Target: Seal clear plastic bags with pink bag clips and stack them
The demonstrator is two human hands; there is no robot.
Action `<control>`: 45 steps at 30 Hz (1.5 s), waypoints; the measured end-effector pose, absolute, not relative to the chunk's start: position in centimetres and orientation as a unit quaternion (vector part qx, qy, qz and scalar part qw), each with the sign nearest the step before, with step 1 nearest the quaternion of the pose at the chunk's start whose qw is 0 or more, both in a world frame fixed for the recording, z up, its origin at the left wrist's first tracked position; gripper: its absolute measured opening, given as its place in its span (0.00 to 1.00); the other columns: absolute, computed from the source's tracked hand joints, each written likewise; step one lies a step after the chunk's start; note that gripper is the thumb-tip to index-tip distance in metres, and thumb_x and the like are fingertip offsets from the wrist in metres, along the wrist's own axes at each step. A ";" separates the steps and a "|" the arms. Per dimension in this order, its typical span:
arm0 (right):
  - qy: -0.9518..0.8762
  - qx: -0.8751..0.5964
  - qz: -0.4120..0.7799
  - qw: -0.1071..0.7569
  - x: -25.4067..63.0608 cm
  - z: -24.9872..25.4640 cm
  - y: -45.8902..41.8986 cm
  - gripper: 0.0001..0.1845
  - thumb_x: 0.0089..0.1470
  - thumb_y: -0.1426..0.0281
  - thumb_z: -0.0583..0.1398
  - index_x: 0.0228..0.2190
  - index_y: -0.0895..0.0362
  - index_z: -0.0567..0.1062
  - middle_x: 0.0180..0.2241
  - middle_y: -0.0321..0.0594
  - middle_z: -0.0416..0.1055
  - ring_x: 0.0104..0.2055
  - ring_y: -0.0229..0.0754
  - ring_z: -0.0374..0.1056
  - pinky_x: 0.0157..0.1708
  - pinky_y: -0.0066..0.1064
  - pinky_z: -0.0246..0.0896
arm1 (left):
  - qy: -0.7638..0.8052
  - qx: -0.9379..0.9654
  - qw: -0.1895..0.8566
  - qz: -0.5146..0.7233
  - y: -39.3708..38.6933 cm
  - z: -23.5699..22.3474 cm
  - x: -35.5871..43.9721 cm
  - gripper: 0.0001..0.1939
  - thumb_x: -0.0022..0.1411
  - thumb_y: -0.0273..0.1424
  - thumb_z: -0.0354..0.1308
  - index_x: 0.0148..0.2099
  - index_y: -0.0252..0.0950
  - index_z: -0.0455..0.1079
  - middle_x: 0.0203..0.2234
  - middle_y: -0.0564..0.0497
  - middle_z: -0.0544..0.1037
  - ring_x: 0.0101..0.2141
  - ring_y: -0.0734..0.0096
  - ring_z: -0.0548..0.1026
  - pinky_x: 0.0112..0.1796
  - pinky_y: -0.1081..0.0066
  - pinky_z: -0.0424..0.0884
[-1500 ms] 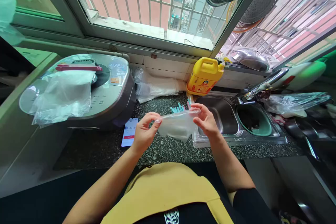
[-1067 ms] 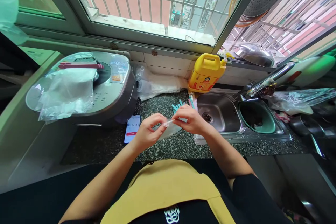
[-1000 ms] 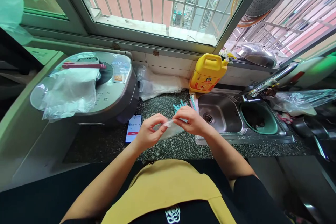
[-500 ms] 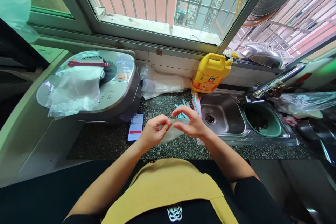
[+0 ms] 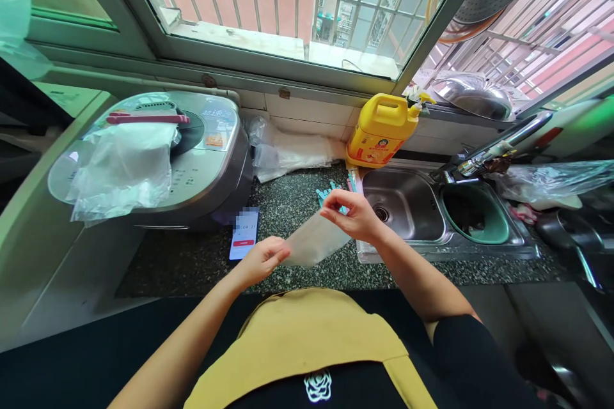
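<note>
A translucent plastic bag (image 5: pixel 316 239) is stretched between my two hands above the dark speckled counter. My left hand (image 5: pixel 263 259) pinches its left end with thumb and fingers together. At the upper right end, my right hand (image 5: pixel 352 214) pinches the bag's edge between thumb and forefinger. Small blue-green sticks or clips (image 5: pixel 328 192) lie on the counter just beyond my right hand, which partly covers them. A phone (image 5: pixel 244 234) with a timer on its screen lies left of the bag, close to my left hand.
To the left stands a rice cooker (image 5: pixel 211 182) with plastic bags (image 5: pixel 125 160) and a dark pink clip (image 5: pixel 148 119) on its lid. More bags (image 5: pixel 297 150) lie along the wall. A yellow jug (image 5: pixel 381 131) stands behind the sink (image 5: pixel 407 208); a green basin (image 5: pixel 472 214) sits at right.
My hands have moved apart, the left one down and to the left, and the bag is now drawn out between them. My right hand's fingers have closed on the bag's edge.
</note>
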State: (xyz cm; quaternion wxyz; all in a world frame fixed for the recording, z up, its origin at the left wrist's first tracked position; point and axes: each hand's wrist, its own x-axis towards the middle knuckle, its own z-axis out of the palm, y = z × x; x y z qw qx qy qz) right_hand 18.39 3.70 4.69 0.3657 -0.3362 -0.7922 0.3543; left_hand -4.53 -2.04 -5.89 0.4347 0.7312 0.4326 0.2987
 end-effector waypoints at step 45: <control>-0.694 -0.453 0.421 0.368 19.9 -2.9 1.6 0.22 0.45 0.53 0.63 0.36 0.57 0.73 0.31 0.40 0.72 0.34 0.43 0.67 0.38 0.37 0.64 | 0.430 0.774 0.371 0.278 3.8 0.7 -1.1 0.09 0.56 0.33 0.54 0.29 0.35 0.72 0.21 0.51 0.74 0.25 0.71 0.69 0.30 0.72 0.64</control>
